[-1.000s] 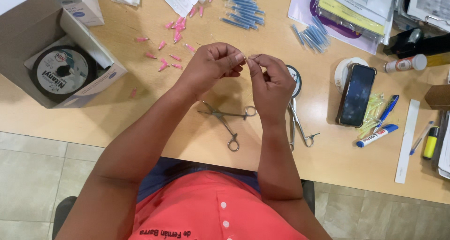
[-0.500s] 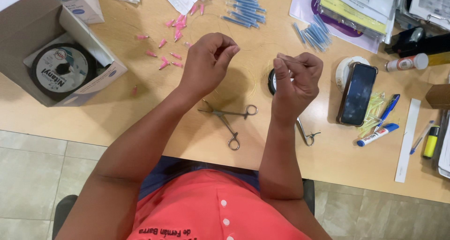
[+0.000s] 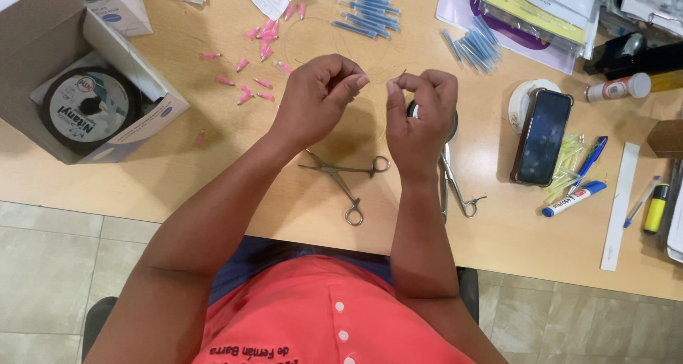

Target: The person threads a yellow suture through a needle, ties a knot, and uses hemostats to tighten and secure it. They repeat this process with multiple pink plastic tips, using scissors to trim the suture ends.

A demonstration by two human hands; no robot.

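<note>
We hold our left hand (image 3: 320,97) and right hand (image 3: 420,111) raised over the worktop (image 3: 213,172), fingertips pinched and facing each other. A thin needle-like piece (image 3: 402,74) juts up-left from the right pinch; the left's content we cannot tell.

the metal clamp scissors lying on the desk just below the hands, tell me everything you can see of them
The metal clamp scissors look like slim steel forceps with two ring handles and long narrow jaws. They lie flat on the wooden desk, slightly spread, one ring up and to the right, the other toward the person, tips pointing left. Nothing holds them; the left hand hovers above. A second similar tool lies to their right, partly under the right hand.
</note>
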